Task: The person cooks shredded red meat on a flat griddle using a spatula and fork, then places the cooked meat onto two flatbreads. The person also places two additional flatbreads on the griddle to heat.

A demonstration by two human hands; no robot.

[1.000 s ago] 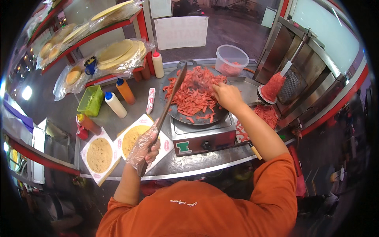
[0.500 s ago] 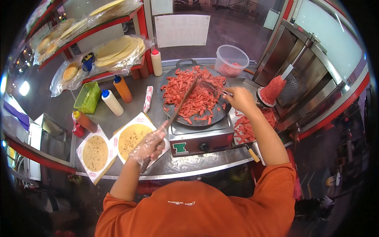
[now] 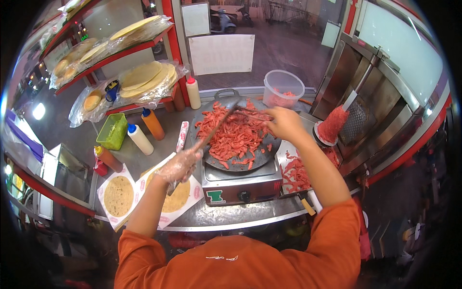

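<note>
Strips of reddish meat (image 3: 236,137) lie heaped on a round black griddle (image 3: 262,156) over a steel gas stove (image 3: 224,192). My left hand (image 3: 179,167), in a clear plastic glove, is closed round the handle of a long, thin spatula (image 3: 215,130). The spatula slants away to the right, and its far end rests in the far part of the meat. From the right, my bare right hand (image 3: 285,124) grips a thin metal fork-like utensil (image 3: 251,114) low over the meat. Its tip is blurred and crosses near the spatula's end.
Two flatbreads on paper, one browned (image 3: 119,196), lie left of the stove. Behind them stand squeeze bottles (image 3: 140,139) and a green tub (image 3: 111,132). A meat spit (image 3: 332,125), a tray of meat (image 3: 294,173) and a clear bucket (image 3: 284,91) stand right; bagged flatbreads (image 3: 144,79) fill shelves.
The spatula and the fork-like utensil have come together at the far side of the heap. My right hand has shifted slightly left, and the meat has spread nearer. The whole view has tilted a little.
</note>
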